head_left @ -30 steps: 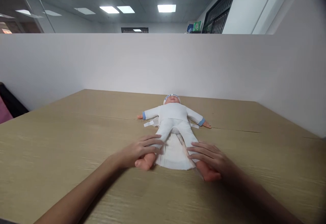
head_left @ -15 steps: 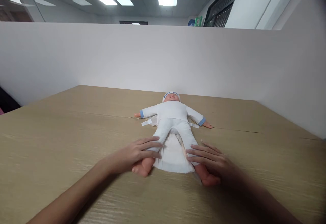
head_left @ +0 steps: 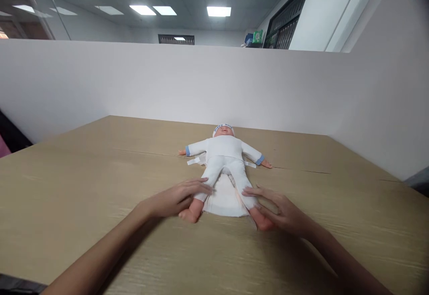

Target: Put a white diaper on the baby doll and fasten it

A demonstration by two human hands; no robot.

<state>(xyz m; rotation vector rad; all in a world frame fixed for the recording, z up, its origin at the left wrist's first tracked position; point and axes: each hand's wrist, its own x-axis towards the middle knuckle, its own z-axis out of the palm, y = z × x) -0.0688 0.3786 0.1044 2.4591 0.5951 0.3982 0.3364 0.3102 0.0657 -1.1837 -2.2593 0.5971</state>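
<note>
Spread wide, the right hand (head_left: 288,212) has its thumb parted from its fingers around one lower leg of the doll (head_left: 224,146), with fingers on the white trousers (head_left: 238,175) and the thumb near the ankle. The left hand (head_left: 174,197) lies across the other lower leg, its fingers close together; whether it pinches any cloth, I cannot tell.

The clearest change is in the right hand: its fingers lay flatter over the shin a moment ago, and now it arches, with the thumb in plain view. The feet, left (head_left: 189,215) and right (head_left: 263,222), also look slightly closer together than before, so the right one sits near the corner of the open diaper (head_left: 224,202).

The doll remains on its back on the desk (head_left: 161,250), its head near the far edge by the white partition (head_left: 201,80) and its feet toward the near edge. The diaper's front panel lies flat between the legs, outside the trousers, and its tabs, left (head_left: 193,161) and right (head_left: 250,164), stick out unfastened at either side of the waist. Nothing shows either hand touching a tab.
</note>
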